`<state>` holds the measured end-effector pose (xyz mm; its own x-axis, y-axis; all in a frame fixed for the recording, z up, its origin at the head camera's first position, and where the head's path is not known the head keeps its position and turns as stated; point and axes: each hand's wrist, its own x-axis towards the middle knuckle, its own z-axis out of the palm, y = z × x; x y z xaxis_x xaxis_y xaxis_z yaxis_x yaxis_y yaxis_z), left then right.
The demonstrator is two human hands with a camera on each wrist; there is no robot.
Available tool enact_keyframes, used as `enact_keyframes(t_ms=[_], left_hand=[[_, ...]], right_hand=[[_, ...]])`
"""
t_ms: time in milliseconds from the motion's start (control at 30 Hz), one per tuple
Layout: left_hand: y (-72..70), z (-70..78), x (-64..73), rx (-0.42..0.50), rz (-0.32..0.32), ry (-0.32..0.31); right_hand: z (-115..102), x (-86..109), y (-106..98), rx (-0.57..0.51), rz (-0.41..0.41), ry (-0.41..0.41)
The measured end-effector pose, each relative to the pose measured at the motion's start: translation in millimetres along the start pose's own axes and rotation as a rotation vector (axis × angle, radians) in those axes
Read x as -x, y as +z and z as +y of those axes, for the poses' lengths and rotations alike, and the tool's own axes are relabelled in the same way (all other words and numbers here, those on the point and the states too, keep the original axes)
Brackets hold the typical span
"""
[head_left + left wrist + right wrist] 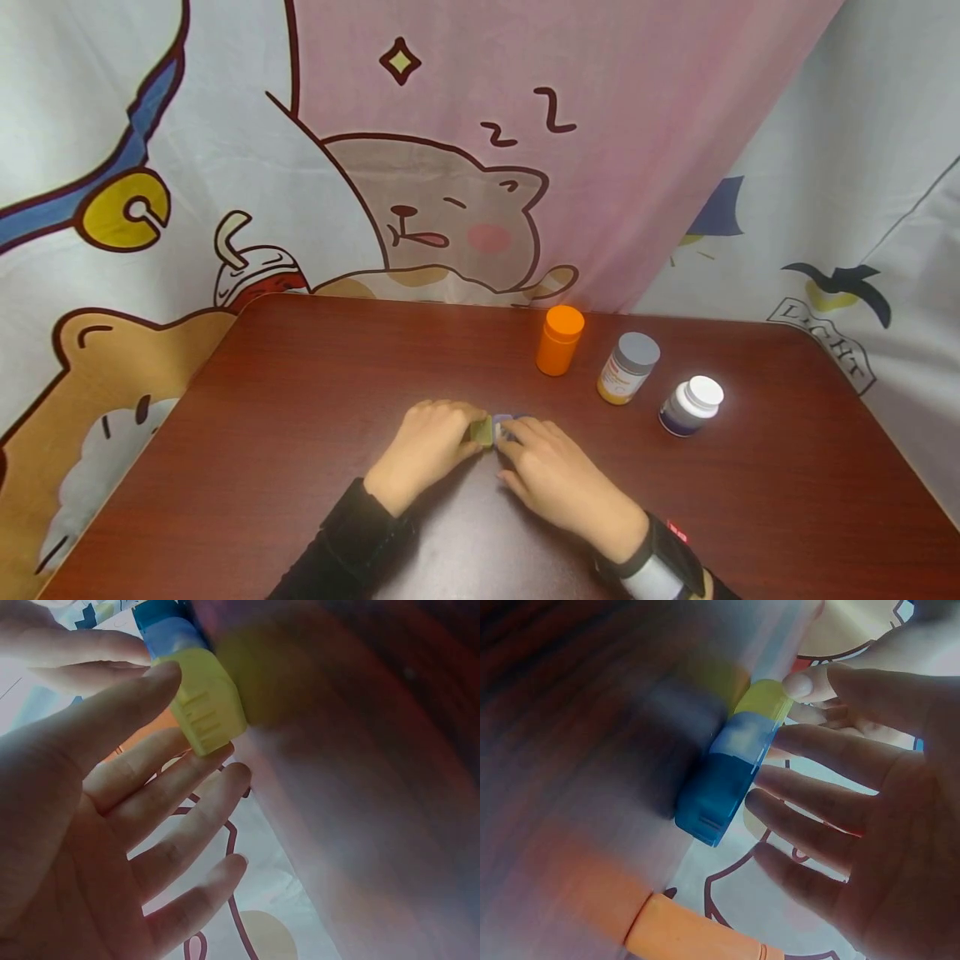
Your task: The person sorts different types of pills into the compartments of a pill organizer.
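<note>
Small three-coloured box being held at tabletop, between fingertips of both hands. Yellow end being pinched between thumb and fingers of left hand. Right hand: fingers being kept nearly straight, slightly spread, alongside blue end; firmness of contact being hard to tell. Box probably being light, stiff, smooth, somewhat slippery; best being gripped by side walls, pressed gently. Orange bottle being seen beyond right fingers.

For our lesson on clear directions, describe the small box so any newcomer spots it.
On the brown table, find the left hand and right hand close together. Between their fingers sits the small box, its yellow end pinched by the left. Unlike the round, upright bottles nearby, it is low and sectioned in yellow, pale blue and darker blue.
</note>
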<state>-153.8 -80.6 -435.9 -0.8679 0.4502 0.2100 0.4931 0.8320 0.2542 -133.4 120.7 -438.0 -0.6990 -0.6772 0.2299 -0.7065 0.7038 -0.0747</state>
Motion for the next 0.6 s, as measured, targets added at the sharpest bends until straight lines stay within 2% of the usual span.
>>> enact_keyframes(t_ms=[333, 600], left_hand=[[-0.4, -0.6, -0.4, 0.017, -0.013, -0.007], [-0.3, -0.6, -1.0, 0.032, -0.011, -0.008]], right_hand=[[-5.4, 1.2, -3.8, 0.031, -0.044, 0.056], [-6.6, 0.8, -2.0, 0.079, -0.032, 0.058]])
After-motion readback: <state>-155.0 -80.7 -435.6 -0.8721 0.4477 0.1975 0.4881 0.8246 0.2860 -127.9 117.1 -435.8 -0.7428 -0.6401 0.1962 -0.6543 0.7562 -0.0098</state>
